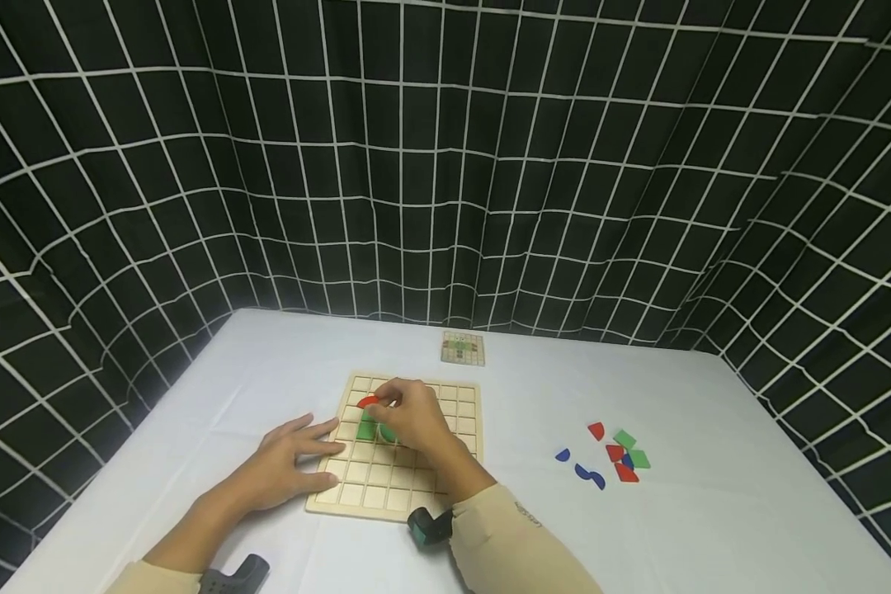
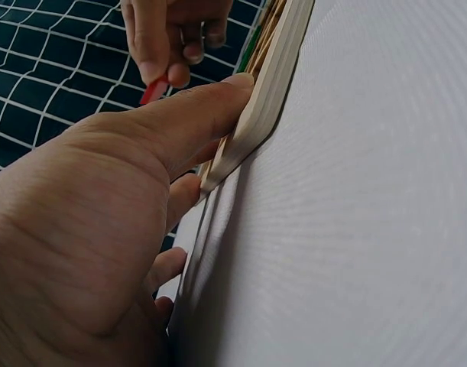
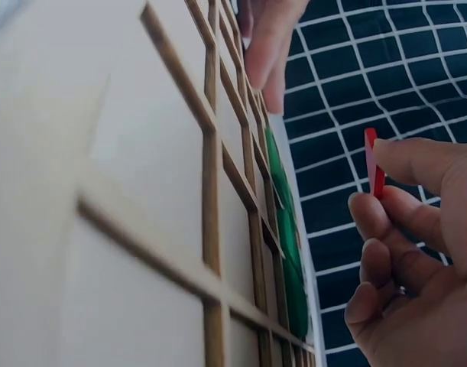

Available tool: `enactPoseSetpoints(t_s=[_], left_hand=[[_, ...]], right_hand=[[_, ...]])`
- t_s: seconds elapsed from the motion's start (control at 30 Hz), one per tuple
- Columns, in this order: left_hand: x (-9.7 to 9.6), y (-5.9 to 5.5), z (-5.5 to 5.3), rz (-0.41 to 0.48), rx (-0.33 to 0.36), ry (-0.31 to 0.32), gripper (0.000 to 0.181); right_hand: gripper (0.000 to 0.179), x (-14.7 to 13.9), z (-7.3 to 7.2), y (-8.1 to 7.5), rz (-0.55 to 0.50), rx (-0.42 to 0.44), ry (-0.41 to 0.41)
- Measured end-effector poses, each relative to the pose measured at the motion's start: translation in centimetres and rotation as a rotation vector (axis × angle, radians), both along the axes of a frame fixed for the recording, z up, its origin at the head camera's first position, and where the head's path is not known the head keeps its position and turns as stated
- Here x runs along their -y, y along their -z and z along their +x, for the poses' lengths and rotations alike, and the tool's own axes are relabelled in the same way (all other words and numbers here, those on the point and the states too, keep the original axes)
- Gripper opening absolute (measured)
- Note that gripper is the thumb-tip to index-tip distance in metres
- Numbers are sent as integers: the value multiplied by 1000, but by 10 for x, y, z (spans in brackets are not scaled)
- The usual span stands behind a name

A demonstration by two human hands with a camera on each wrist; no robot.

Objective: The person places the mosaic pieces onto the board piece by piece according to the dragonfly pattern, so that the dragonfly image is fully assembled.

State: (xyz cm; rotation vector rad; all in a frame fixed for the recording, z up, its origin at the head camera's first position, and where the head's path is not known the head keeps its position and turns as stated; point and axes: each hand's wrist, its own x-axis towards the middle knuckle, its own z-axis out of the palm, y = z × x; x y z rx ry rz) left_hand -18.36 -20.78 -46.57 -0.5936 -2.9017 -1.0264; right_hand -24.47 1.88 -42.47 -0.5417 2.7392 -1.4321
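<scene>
My right hand (image 1: 414, 412) pinches a thin red piece (image 1: 369, 402) between thumb and fingertips, over the upper left part of a wooden grid board (image 1: 397, 499). In the right wrist view the red piece (image 3: 374, 164) is held on edge, apart from the board. Green pieces (image 1: 366, 426) lie in the grid under the right hand, which partly hides them. My left hand (image 1: 285, 464) rests at the board's left edge with its fingers spread. In the left wrist view its thumb touches the board's rim (image 2: 267, 99).
On the white table (image 1: 523, 536), right of the board, loose red pieces (image 1: 596, 431), green pieces (image 1: 624, 439) and blue pieces (image 1: 562, 454) lie scattered, some overlapping. A small patterned card (image 1: 463, 348) lies behind the board. A black curtain with white grid lines (image 1: 445, 165) surrounds the table's back and sides.
</scene>
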Motion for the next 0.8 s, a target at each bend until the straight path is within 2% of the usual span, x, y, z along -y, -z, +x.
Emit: enactPoseSetpoints(t_s=[0.43, 0.8], left_hand=[[0, 1, 2, 7, -3, 8, 49], [1, 1, 1, 9, -18, 20, 49]], right_hand=[[22, 19, -6, 7, 64, 25, 22], [26, 28, -10, 9, 190, 33, 16]])
